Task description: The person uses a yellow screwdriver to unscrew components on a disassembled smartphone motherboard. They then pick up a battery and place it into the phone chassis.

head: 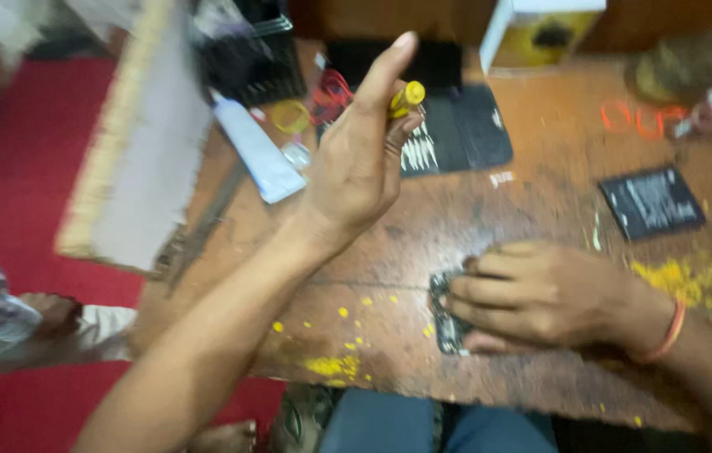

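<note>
Over worn wooden table (540, 210) | left hand (356, 168) pinches yellow screwdriver (406, 99) | right hand (540, 294) presses dark device (444, 323)

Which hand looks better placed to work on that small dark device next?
The left hand, probably. It is raised above the wooden table, gripping the yellow-handled screwdriver, so it carries the tool. The right hand is pressed flat on the small dark device, pinning it down.

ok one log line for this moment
left hand: raised, holds yellow-handled screwdriver | right hand: presses dark circuit board on worn wooden table
</note>
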